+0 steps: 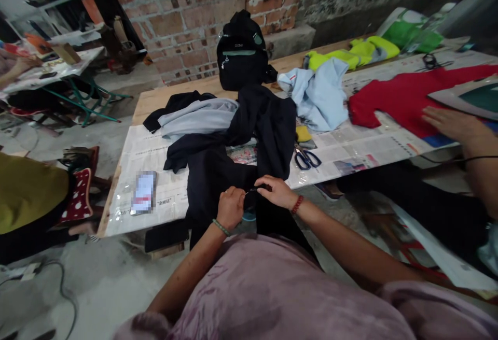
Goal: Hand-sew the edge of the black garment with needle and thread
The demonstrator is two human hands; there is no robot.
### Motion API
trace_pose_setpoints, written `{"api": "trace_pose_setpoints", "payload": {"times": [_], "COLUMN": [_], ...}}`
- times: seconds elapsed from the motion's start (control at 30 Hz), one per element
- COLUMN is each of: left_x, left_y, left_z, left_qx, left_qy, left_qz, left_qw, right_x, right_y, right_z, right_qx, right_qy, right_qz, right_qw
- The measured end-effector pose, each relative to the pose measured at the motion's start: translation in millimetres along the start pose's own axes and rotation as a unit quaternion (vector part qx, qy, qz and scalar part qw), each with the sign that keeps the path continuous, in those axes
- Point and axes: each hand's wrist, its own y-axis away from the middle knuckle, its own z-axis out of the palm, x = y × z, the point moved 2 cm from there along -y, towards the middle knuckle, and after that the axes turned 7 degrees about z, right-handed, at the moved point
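Note:
A black garment (218,174) lies bunched on the table's front edge and hangs down towards my lap. My left hand (232,206) is closed, its fingers pinching the edge of this cloth. Close to it on the right, my right hand (277,193) is closed on a small thin dark tool (254,189) with a shiny tip that points at my left fingers. The tool's exact kind is too small to tell. Scissors (307,158) with dark blue handles lie beyond my right hand, beside a yellow piece (303,133).
On the newspaper-covered table (128,158) are a phone (143,193), grey cloth (202,116), a black backpack (241,52), light blue cloth (319,94) and a red garment (404,96). At right, a co-worker's hand (451,122) rests near an iron (474,96). Another person sits left.

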Motion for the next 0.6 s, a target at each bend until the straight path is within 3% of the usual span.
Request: {"api": "trace_pose_setpoints", "payload": {"times": [0.3,0.6], "left_x": [6,12], "left_y": [0,-4], "left_z": [-7,-8], "left_qx": [-0.019,-0.089], "left_qy": [-0.015,-0.078], "left_qz": [0.003,0.006], "left_qw": [1.0,0.993], "right_x": [-5,0], "right_y": [5,1], "right_z": [6,5], "right_qx": [0.007,0.035], "right_qy": [0.056,-0.002], "right_qz": [-0.095,-0.03], "right_qw": [0.994,0.999]}}
